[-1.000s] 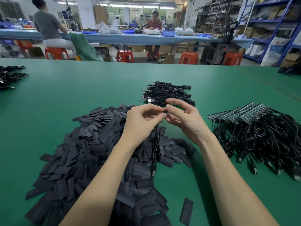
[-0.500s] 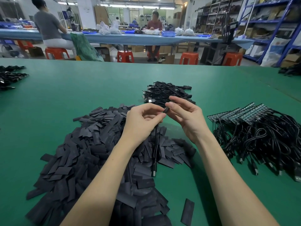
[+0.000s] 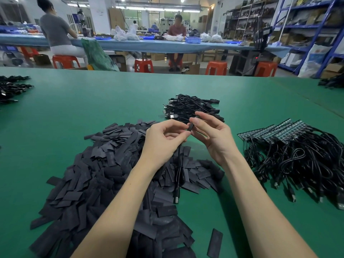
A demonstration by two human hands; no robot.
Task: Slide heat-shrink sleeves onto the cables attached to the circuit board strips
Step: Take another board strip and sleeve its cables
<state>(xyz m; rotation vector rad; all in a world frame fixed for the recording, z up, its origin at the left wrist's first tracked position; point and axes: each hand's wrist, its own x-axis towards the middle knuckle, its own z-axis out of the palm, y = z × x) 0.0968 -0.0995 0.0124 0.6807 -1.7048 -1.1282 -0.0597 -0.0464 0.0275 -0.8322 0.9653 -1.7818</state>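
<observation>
one head-worn camera looks forward and down, close over the green table [image 3: 96, 101] (shelving behind).

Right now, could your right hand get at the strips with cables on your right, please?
Probably yes: nothing lies between the right hand and that pile, though its fingers hold a sleeve.

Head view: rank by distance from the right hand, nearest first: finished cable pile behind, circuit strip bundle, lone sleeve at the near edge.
1. Tangled black finished cable pile, just behind the right hand.
2. Dark circuit board strip bundle, to its right.
3. Lone flat black heat-shrink sleeve, near table edge.
</observation>
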